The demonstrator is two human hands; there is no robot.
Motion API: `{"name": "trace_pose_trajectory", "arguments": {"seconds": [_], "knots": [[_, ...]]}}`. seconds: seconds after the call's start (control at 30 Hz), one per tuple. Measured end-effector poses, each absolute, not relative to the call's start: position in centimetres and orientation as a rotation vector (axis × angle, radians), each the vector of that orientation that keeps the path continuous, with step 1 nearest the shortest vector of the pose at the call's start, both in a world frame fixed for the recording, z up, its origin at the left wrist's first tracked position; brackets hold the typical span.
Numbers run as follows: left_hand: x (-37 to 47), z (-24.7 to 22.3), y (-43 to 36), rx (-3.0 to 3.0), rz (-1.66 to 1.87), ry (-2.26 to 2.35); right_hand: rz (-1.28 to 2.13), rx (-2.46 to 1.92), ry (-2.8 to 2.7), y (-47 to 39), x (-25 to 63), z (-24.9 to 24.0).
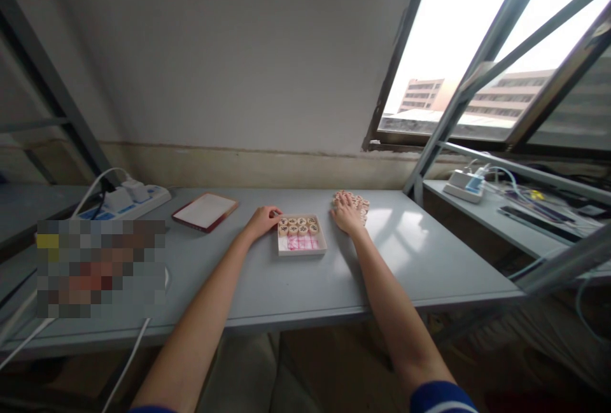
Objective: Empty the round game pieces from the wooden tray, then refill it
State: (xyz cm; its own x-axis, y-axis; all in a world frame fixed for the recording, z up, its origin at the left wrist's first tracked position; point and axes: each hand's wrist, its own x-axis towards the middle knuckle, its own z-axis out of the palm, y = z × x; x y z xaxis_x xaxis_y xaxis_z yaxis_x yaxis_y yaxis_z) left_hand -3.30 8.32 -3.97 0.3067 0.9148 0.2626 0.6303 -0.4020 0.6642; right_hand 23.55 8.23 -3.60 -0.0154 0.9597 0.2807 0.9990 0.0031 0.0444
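A shallow white box (302, 252) sits on the desk in front of me. Inside, two rows of round wooden Chinese chess pieces (298, 226) fill the far part, and a pink-and-white patterned sheet (303, 243) shows in the near part. My left hand (261, 221) has its fingers curled at the box's far left corner and grips the edge there. To the right of the box, my right hand (347, 216) lies with fingers spread over a heap of loose chess pieces (361, 203), partly covering it.
A box lid (206, 211) with a white inside and red edge lies at the left. Further left are a power strip (150, 200) with plugs, cables and a blurred-out patch. A metal bed frame (432, 146) and window stand at the right, beside another desk (496, 222).
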Motion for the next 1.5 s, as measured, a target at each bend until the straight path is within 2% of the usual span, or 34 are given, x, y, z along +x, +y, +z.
{"name": "trace_pose_trajectory", "arguments": {"seconds": [0.13,0.27,0.77,0.83,1.0,1.1,1.3,1.5], "knots": [[-3.3,-3.9,8.2,2.162,0.864,1.374,-0.392,-1.905,-2.141,8.0,23.5,-3.2],[-3.3,-3.8,8.1,2.185,0.868,1.38,-0.285,-1.829,-2.206,7.9,22.8,-2.5],[-3.2,-3.6,8.0,2.207,0.854,1.406,0.049,-1.895,-2.255,7.3,25.1,-0.3],[-3.2,-3.5,8.0,2.207,0.846,1.414,0.122,-1.76,-2.23,7.3,24.0,-0.1],[-3.2,-3.5,7.9,2.203,0.844,1.427,0.546,-1.186,-2.354,5.8,19.0,0.7],[-3.2,-3.6,7.9,2.185,0.856,1.435,0.654,-1.013,-2.453,4.6,16.4,0.7],[-3.1,-3.6,8.0,2.19,0.843,1.441,0.477,-0.923,-2.521,3.6,14.5,-0.2],[-3.0,-3.5,7.9,2.206,0.838,1.462,0.154,-1.058,-2.581,3.3,13.8,-0.7]]}}
